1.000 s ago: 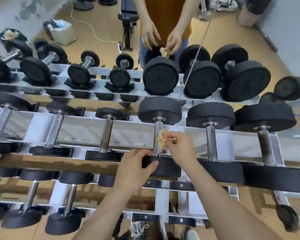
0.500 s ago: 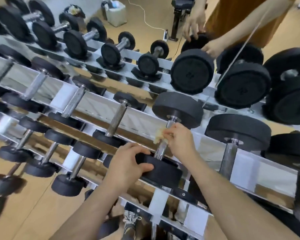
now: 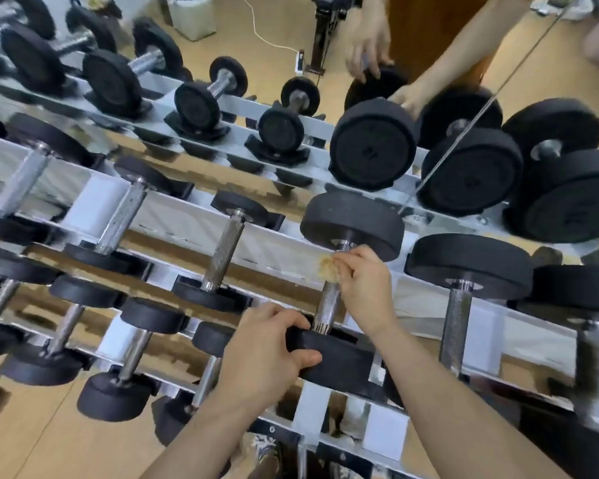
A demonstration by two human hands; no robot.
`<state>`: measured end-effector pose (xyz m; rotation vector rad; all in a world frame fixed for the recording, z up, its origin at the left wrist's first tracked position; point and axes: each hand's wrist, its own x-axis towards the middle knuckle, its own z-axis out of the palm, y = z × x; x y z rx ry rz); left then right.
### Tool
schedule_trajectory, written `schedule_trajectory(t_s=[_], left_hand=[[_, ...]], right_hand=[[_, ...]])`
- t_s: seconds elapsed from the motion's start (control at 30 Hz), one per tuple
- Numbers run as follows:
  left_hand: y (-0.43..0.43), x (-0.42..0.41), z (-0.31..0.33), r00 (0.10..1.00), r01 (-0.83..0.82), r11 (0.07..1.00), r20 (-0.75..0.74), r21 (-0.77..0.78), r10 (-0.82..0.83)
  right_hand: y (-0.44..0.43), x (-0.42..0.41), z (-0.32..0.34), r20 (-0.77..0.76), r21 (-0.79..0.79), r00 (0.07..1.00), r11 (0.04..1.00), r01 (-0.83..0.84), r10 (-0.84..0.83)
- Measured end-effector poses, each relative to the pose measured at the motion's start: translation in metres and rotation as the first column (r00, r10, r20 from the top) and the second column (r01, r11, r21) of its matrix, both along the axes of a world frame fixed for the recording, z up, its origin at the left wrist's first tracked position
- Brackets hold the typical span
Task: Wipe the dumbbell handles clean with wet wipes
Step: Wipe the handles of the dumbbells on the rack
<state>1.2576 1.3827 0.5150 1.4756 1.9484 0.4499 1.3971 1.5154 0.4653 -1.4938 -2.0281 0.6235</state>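
Knurled steel dumbbell handle (image 3: 329,305): right hand (image 3: 367,288) pinches crumpled yellowish wipe (image 3: 326,267) onto it; left hand (image 3: 267,354) grips black weight head (image 3: 339,363) beneath.

Your right hand (image 3: 363,281) is hiding the upper handle (image 3: 329,307) and most of the wipe (image 3: 326,268); the rightmost dumbbell (image 3: 574,198) is running off-frame.

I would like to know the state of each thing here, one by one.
dumbbell: lying across the rack.
left hand: grips the dumbbell's near head.
right hand: pinches the wet wipe on the handle.
wet wipe: crumpled, yellowish, at the handle's far end.
handle: near part bare.
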Motion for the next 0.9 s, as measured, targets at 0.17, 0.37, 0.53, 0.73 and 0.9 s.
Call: schedule_trajectory(t_s=[0.17, 0.37, 0.53, 0.73, 0.9], left_hand=[[0.006, -0.006, 0.004, 0.998, 0.058, 0.996, 0.006, -0.069, -0.058], [0.015, -0.011, 0.007, 0.988, 0.145, 0.981, -0.033, -0.129, -0.15], [0.021, -0.015, 0.009, 0.99, 0.141, 0.977, 0.005, -0.159, -0.142], [0.02, -0.017, 0.005, 0.988, 0.154, 0.975, 0.004, -0.163, -0.155], [0.021, -0.017, 0.005, 0.982, 0.181, 0.97, -0.025, -0.161, -0.187]], right_hand=[[-0.017, -0.005, -0.006, -0.087, -0.131, 0.945, 0.944, 0.303, -0.315], [-0.009, -0.013, 0.004, -0.092, -0.286, 0.948, 0.92, 0.268, -0.305], [0.003, -0.026, 0.001, -0.225, -0.289, 0.75, 0.777, 0.558, -0.622], [0.011, -0.02, -0.016, -0.283, -0.567, 0.51, 0.571, 0.594, -0.812], [-0.001, -0.014, -0.005, -0.076, -0.117, 0.903, 0.903, 0.413, -0.423]])
